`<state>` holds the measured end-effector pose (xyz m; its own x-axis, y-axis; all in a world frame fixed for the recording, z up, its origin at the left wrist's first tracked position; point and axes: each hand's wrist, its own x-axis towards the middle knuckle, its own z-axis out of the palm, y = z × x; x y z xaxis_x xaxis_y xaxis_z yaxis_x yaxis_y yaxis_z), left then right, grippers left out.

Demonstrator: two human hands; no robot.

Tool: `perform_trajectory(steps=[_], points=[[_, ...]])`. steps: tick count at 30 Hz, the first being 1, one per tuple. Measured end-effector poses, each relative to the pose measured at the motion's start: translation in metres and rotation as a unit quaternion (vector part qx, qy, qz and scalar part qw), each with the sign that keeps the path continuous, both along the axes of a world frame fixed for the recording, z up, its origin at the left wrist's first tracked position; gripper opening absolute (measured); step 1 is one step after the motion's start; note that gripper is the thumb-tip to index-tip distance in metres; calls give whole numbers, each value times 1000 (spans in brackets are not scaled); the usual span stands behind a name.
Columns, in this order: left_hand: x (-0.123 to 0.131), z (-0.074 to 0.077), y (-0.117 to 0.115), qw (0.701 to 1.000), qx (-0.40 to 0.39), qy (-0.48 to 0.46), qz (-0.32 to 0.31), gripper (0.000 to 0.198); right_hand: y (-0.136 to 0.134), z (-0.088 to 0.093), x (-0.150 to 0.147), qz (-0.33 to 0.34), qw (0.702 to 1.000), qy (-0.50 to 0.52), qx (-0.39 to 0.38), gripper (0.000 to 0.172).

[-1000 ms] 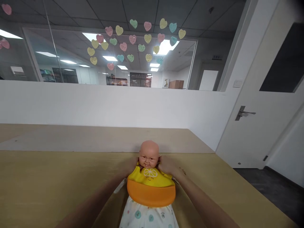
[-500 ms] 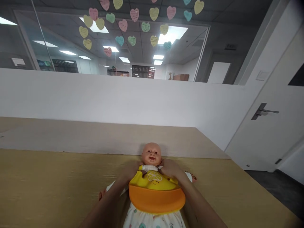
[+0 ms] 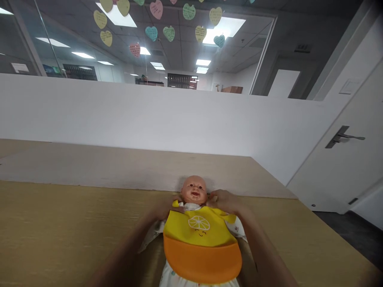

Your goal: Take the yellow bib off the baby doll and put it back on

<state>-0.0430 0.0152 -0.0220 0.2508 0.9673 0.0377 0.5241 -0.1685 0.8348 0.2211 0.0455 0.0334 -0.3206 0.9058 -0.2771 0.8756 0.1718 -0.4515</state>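
A bald baby doll (image 3: pixel 194 189) in a white printed outfit (image 3: pixel 236 229) lies face up, its head toward the far edge. Over its chest lies a yellow bib (image 3: pixel 191 229) with a lemon slice and smiling face, and an orange catch pocket (image 3: pixel 203 261) along the bottom. My left hand (image 3: pixel 167 208) is closed on the bib's upper corner beside the doll's neck. On the opposite side of the neck, my right hand (image 3: pixel 223 201) grips the other upper corner. The fingertips of both hands are partly hidden.
The doll rests on a wood-grain table (image 3: pixel 74 223). A paler board (image 3: pixel 119 167) runs behind it along a white wall (image 3: pixel 149 115). Above is a window with heart-shaped notes (image 3: pixel 169 33); a door (image 3: pixel 353 159) stands at right.
The bib now lies flatter and more spread over the chest, showing more yellow. My hands have moved slightly outward from the neck. The camera view has tilted down a little.
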Motion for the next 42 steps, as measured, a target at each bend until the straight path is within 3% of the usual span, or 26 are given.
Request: perform_trajectory(steps=[3, 6, 11, 16, 21, 24, 26, 28, 30, 32, 34, 39, 42], points=[[-9, 11, 0, 999, -2, 15, -40, 38, -5, 27, 3, -50, 997, -8, 57, 28], [-14, 20, 2, 997, 16, 77, 6, 47, -7, 39, 5, -57, 994, 5, 92, 27], [-17, 23, 12, 989, 46, 88, 109, 57, 1, 27, 15, -90, 987, -6, 131, 22], [-19, 16, 10, 989, 33, 112, 90, 49, 11, 16, 24, -134, 982, -8, 134, 36], [-10, 25, -4, 981, 54, 170, 71, 28, 16, 14, 21, -184, 954, -16, 235, 39], [3, 39, -23, 987, 53, 154, 18, 24, 15, 15, 18, -189, 939, 61, 280, 38], [16, 45, -41, 986, 49, 148, -66, 26, 13, 17, 16, -176, 934, 89, 298, 39], [33, 47, -60, 967, 74, 172, -173, 40, 8, 19, 14, -153, 936, 93, 305, 39], [53, 46, -76, 941, 96, 222, -235, 55, 3, 23, 11, -129, 940, 96, 302, 37], [71, 46, -87, 915, 91, 314, -237, 57, -2, 27, 7, -118, 941, 101, 302, 35], [83, 47, -94, 897, 83, 370, -227, 45, -7, 32, 3, -116, 945, 96, 291, 34], [82, 54, -102, 875, 132, 375, -278, 41, -18, 41, -1, -75, 984, 26, 162, 26], [73, 62, -105, 878, 145, 356, -287, 27, -20, 39, -1, -44, 994, -34, 98, 25]])
